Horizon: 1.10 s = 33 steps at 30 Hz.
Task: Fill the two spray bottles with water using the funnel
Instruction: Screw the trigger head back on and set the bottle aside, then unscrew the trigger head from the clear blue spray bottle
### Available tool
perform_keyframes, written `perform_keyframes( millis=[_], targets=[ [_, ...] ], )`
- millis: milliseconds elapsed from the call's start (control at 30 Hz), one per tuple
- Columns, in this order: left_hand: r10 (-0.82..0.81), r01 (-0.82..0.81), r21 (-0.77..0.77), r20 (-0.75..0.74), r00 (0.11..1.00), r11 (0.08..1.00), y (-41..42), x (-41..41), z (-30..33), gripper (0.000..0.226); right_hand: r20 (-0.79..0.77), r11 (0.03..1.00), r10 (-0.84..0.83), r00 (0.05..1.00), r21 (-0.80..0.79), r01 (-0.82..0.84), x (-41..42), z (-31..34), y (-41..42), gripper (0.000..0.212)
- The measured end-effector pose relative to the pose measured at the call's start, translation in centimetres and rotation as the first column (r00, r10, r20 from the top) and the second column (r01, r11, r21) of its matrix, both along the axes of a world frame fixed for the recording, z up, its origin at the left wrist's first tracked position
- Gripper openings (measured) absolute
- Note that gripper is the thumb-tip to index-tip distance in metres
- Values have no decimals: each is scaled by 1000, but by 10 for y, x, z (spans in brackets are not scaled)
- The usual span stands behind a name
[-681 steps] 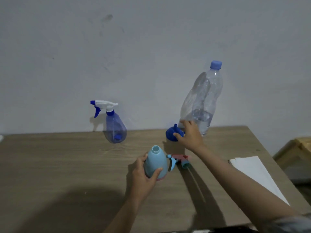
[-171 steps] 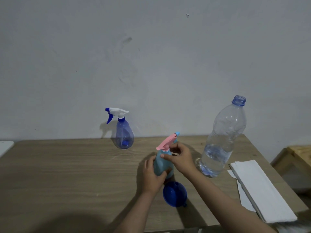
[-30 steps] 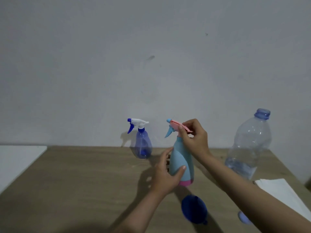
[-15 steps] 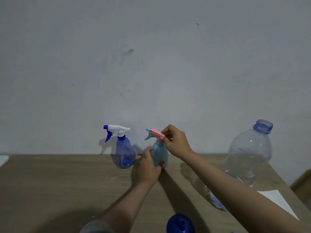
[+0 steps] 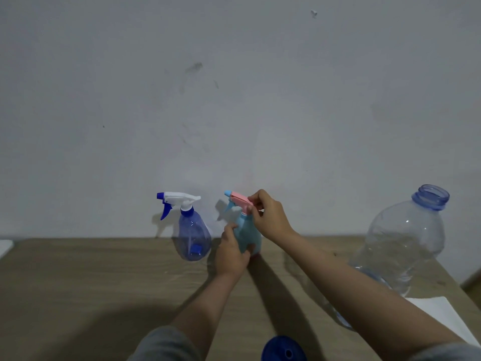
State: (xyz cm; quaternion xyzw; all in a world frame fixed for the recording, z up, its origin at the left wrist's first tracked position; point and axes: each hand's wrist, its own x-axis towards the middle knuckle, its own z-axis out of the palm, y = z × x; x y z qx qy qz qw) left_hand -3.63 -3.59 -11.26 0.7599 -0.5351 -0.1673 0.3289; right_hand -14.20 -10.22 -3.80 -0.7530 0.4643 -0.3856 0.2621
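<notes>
Standing at the back edge of the bench (image 5: pixel 78 282), by the wall: light-blue spray bottle (image 5: pixel 248 235), pink trigger head (image 5: pixel 240 201) fitted; left hand (image 5: pixel 231 254) grips its lower body, right hand (image 5: pixel 268 217) pinches the rear of the trigger head at the neck. Just beside it to the left, close enough that contact cannot be ruled out: violet spray bottle (image 5: pixel 194 238), white-and-blue head on, upright. Toward the right edge: large clear water bottle (image 5: pixel 400 246), uncapped, little water low down. At the near edge, partly cut off: blue funnel (image 5: pixel 283 351). Near the right corner: white paper (image 5: pixel 442 316). Risks, as judgement — a sideways nudge of the light-blue bottle could topple its violet neighbour; the right forearm passes close by the open water bottle, and a careless pull-back might tip it onto the paper; the funnel could be swept off by an elbow.
</notes>
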Motion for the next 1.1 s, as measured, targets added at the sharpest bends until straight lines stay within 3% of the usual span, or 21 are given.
perform_keyframes(
  millis=[133, 233, 333, 433, 533, 633, 767, 1000, 1100],
  targets=[
    [-54, 54, 27, -12, 998, 998, 3, 3, -1, 67, -168, 996, -52, 984, -84, 38, 5, -4, 4, 23],
    [-51, 50, -27, -52, 997, 998, 11, 9, 1, 71, -264, 931, -195, 945, -351, 94, 16, -3, 14, 28],
    [47, -62, -213, -73, 996, 975, 26, 20, 5, 67, -227, 809, -85, 970, -584, -66, 40, 6, 26, 30],
    [288, -276, -327, -12, 958, 904, 39, 39, 11, 70, -248, 846, 156, 956, -467, -260, 75, 18, 34, 34],
    [376, -382, -243, -70, 924, 892, 40, 67, 13, 87, -299, 937, 201, 933, -218, -272, 105, 23, 30, 43],
    [291, -314, -111, -186, 939, 943, 37, 88, 20, 75, -320, 959, 161, 934, -173, -225, 122, 25, 22, 34],
    [236, -263, -50, -309, 921, 963, 40, 90, 35, 47, -218, 979, 124, 968, -132, -156, 126, 28, 23, 17],
    [112, -189, -213, -329, 938, 958, 82, 62, 46, 55, -53, 973, 108, 993, -199, -117, 73, 48, 50, 8],
    [55, -133, -215, -332, 942, 968, 106, 36, 48, 52, 15, 977, 121, 993, -177, -116, 34, 50, 77, 3]
  ],
)
